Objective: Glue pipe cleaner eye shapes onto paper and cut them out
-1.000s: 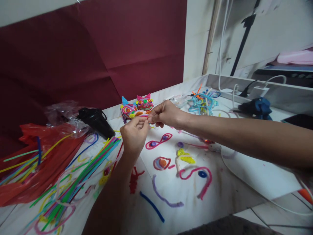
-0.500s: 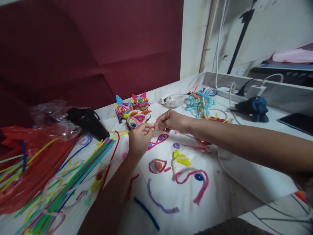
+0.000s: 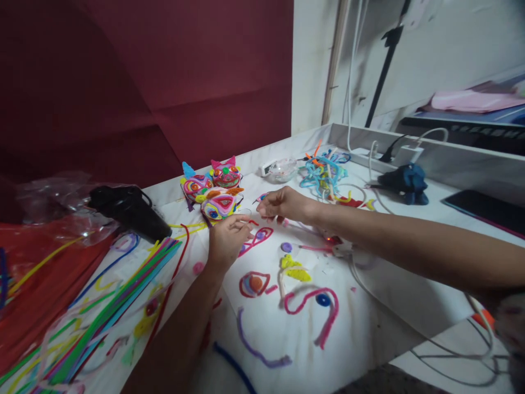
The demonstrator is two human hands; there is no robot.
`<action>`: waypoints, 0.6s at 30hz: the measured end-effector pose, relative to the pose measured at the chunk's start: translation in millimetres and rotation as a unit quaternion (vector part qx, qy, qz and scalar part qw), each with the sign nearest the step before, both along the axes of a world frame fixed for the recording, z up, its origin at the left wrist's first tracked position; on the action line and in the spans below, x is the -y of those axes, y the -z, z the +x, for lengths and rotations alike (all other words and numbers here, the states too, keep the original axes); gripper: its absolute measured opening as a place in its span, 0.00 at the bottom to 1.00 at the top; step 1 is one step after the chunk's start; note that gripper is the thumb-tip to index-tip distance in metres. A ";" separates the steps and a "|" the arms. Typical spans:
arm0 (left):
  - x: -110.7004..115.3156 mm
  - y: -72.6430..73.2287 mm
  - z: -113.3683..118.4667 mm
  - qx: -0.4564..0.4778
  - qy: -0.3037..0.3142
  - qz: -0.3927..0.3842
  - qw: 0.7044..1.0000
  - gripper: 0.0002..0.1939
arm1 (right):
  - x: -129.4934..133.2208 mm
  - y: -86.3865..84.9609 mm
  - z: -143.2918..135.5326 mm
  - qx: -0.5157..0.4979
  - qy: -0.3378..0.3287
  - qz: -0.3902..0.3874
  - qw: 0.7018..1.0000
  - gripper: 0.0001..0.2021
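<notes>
My left hand is raised over the white paper, fingers bent together near a thin item too small to make out. To its right my right hand has thumb and fingers pinched, a small gap from the left fingertips. Below them lies a pink eye-shaped outline with purple inside. Nearer are a red eye shape with an orange centre, a yellow fuzzy piece, a curved pink strip, a blue disc and a purple strip.
Three colourful decorated heads sit behind my hands. At left lie a bundle of pipe cleaners, a black glue-gun-like tool and red plastic. At right are tangled strips, a dark blue object, a phone and cables.
My hands have moved slightly apart; their fingertips were touching before. The camera view has shifted a little to the right.
</notes>
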State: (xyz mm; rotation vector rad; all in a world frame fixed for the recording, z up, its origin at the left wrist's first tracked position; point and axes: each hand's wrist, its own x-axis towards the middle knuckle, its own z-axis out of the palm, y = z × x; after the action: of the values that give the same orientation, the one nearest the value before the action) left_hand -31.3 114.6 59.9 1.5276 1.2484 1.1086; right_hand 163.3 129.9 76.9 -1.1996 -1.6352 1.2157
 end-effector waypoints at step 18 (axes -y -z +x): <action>-7.8 -4.6 -11.0 -0.081 -0.026 0.042 0.995 0.07 | 122.4 25.4 131.6 0.525 0.018 0.162 0.835 0.26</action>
State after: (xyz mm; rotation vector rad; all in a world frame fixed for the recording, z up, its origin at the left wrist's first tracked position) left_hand -42.3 122.4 64.5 1.6838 1.3737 1.0998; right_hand 294.9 7.6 51.6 -1.7879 -2.4202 0.1208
